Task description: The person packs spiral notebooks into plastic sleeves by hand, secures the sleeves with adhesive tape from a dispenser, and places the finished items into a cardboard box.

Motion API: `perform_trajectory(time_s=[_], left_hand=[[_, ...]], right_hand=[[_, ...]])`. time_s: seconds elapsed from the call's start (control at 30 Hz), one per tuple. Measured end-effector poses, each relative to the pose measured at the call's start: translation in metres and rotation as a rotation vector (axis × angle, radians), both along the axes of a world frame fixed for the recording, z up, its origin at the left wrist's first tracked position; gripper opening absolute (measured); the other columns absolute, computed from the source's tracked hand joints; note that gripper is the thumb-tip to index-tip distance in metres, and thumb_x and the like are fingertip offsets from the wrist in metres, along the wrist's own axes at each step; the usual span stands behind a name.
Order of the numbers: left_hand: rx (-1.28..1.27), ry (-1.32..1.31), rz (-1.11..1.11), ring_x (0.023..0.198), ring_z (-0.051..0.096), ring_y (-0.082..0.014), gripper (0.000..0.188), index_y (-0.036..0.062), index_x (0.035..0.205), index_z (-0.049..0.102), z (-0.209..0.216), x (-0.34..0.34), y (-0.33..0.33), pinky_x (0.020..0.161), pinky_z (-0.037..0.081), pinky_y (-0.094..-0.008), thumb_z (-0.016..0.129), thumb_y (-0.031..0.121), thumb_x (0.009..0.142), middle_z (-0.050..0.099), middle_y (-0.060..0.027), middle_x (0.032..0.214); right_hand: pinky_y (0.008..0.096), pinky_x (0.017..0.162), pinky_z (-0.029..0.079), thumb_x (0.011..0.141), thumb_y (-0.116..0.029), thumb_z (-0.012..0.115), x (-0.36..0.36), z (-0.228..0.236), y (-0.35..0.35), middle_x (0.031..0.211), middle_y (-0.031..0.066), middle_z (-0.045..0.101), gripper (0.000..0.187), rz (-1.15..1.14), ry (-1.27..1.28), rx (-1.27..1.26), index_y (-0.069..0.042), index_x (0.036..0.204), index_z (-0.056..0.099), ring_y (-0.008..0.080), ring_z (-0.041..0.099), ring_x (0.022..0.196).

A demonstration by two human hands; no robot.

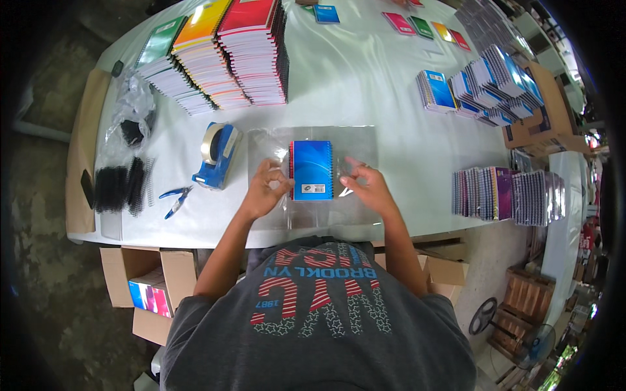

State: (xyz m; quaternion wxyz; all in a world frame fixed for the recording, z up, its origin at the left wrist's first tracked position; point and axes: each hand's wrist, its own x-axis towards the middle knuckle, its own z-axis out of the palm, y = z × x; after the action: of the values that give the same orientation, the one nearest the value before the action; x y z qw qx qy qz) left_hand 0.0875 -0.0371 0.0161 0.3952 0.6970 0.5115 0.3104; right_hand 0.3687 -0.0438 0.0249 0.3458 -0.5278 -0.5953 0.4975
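A small blue spiral notebook [313,171] with a barcode label lies in front of me, with a red edge showing along its left side. Beneath it is a clear plastic sheet [266,142], flat on the table. My left hand [267,189] is curled in a pinch at the notebook's left edge, thumb against it. On the other side, my right hand [366,188] is a little apart from the notebook's right edge. Its thumb and fingers are drawn together over the plastic, near a small white piece [345,191]; what they grip is unclear.
Tall stacks of notebooks [251,58] stand at the far left. Left of me are a blue tape dispenser [215,156], pliers [176,201] and black spiral coils [120,188]. Small notebook piles [482,91] and a purple-covered row [502,194] stand right. Open cartons [149,287] sit below the edge.
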Motion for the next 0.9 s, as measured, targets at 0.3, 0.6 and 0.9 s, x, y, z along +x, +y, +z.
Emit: perform_trajectory(time_s=[0.3, 0.6, 0.9], left_hand=[[0.021, -0.105, -0.043, 0.140, 0.014, -0.0381, 0.014, 0.0038, 0.075, 0.054, -0.007, 0.053, 0.001, 0.109, 0.017, -0.0525, 0.062, 0.013, 0.082, 0.017, -0.0213, 0.150], [0.032, 0.392, -0.174, 0.142, -0.004, -0.0338, 0.061, 0.0066, 0.143, 0.024, -0.004, 0.065, -0.015, 0.111, -0.004, -0.0532, 0.043, 0.021, 0.087, 0.003, -0.0187, 0.153], [0.200, 0.268, -0.023, 0.128, 0.036, -0.0294, 0.060, 0.0081, 0.139, 0.033, -0.023, 0.029, 0.065, 0.106, 0.017, -0.0495, 0.054, 0.025, 0.085, 0.043, -0.0166, 0.137]], right_hand=[[0.0391, 0.108, 0.019, 0.082, -0.010, 0.061, -0.070, -0.041, -0.006, 0.150, 0.0233, 0.020, 0.025, -0.230, 0.504, 0.098, -0.001, 0.066, 0.043, 0.0301, 0.018, 0.141], [0.0528, 0.110, 0.014, 0.084, -0.012, 0.055, -0.080, -0.042, -0.005, 0.143, 0.0292, 0.028, 0.018, -0.080, 0.111, 0.366, -0.001, 0.074, 0.046, 0.0435, 0.019, 0.136], [0.0566, 0.109, 0.015, 0.083, -0.018, 0.058, -0.082, -0.035, -0.004, 0.146, 0.0270, 0.023, 0.014, -0.019, -0.484, 0.466, -0.004, 0.082, 0.057, 0.0396, 0.017, 0.139]])
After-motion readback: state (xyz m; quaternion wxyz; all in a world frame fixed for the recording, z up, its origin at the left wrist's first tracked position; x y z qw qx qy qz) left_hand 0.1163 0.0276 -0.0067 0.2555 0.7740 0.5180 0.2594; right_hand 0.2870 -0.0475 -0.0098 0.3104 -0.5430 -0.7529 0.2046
